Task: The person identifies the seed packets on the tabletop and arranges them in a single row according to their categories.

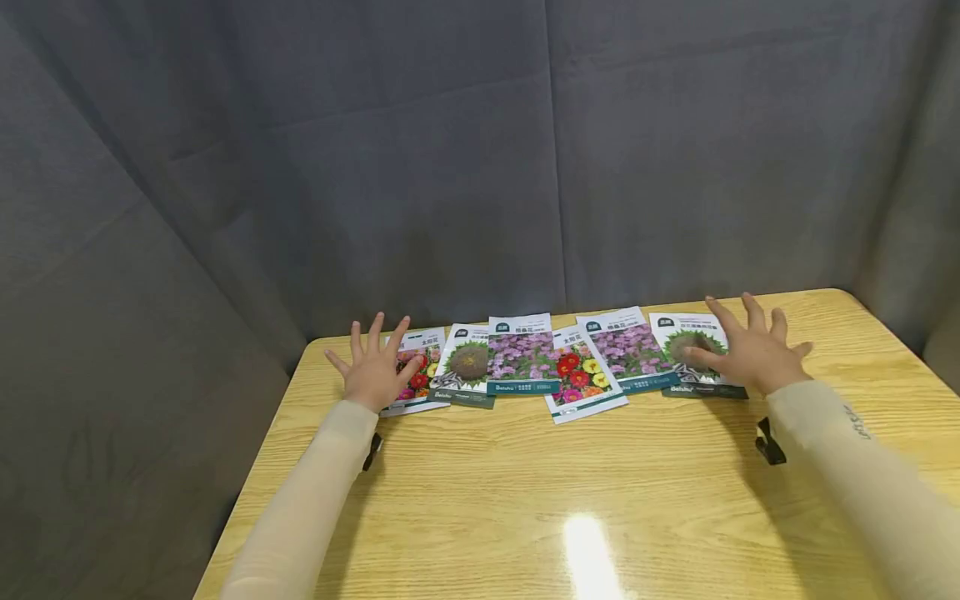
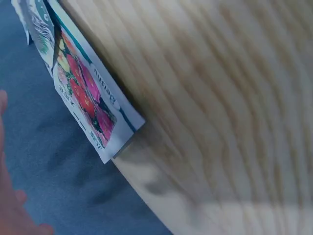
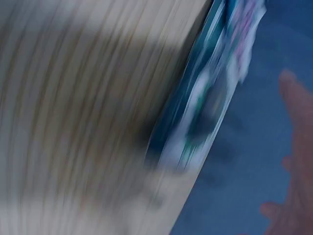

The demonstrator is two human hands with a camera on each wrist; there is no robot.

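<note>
Several flower seed packets lie in an overlapping row along the far side of the table. At the left end is a packet with red and yellow flowers point(image 1: 420, 379), partly behind my left hand point(image 1: 372, 372), whose fingers are spread. Beside it come a sunflower-head packet point(image 1: 468, 365) and a purple-flower packet point(image 1: 522, 354). Farther right lie another red-and-yellow flower packet point(image 1: 581, 375), another purple-flower packet point(image 1: 626, 348) and a second sunflower-head packet point(image 1: 678, 343). Over that last one my right hand point(image 1: 757, 354) spreads its fingers, holding nothing. The right wrist view is blurred.
The packets rest on a light wooden table point(image 1: 480, 483) with rounded far corners. A grey curtain point(image 1: 420, 167) hangs right behind its far edge and along the left side. Dark clips point(image 1: 769, 442) sit under the wrists.
</note>
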